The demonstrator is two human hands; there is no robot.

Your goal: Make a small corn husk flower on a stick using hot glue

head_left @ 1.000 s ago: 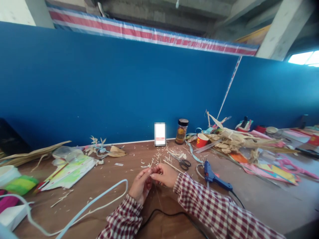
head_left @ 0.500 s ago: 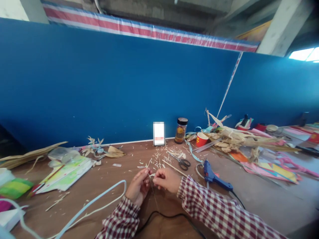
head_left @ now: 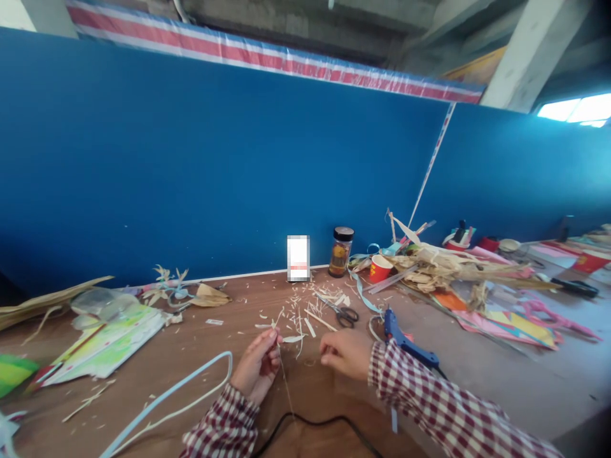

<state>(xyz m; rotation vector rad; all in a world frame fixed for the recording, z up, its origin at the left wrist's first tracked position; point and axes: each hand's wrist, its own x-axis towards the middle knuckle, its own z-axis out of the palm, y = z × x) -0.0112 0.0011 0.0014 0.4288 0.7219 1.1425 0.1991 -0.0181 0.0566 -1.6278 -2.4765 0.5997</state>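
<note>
My left hand (head_left: 260, 364) is closed, thumb and fingertips pinching a small pale strip of dried husk (head_left: 292, 339), whose leaf-shaped end sticks out to the right. From these fingers a fine thread (head_left: 287, 385) hangs down toward the table. My right hand (head_left: 347, 353) is apart from it, to the right, with its fingers curled together. What those fingers hold, if anything, is too small to make out. Beyond the right hand lie dark-handled scissors (head_left: 347, 317) among pale trimmings (head_left: 305, 304). A blue glue gun (head_left: 405, 340) rests by the right sleeve.
A black cable (head_left: 329, 418) crosses the table (head_left: 200, 331) in front. A lidded jar (head_left: 341, 252), a red paper cup (head_left: 380, 269) and a heap of dried husks (head_left: 439, 261) stand along the back right. Painted paper (head_left: 107, 343) and a pale-blue looped tube (head_left: 167, 394) lie left.
My right hand has moved away to the right from the left hand, which keeps its pinch on the husk strip. The view has shifted slightly to the right.
</note>
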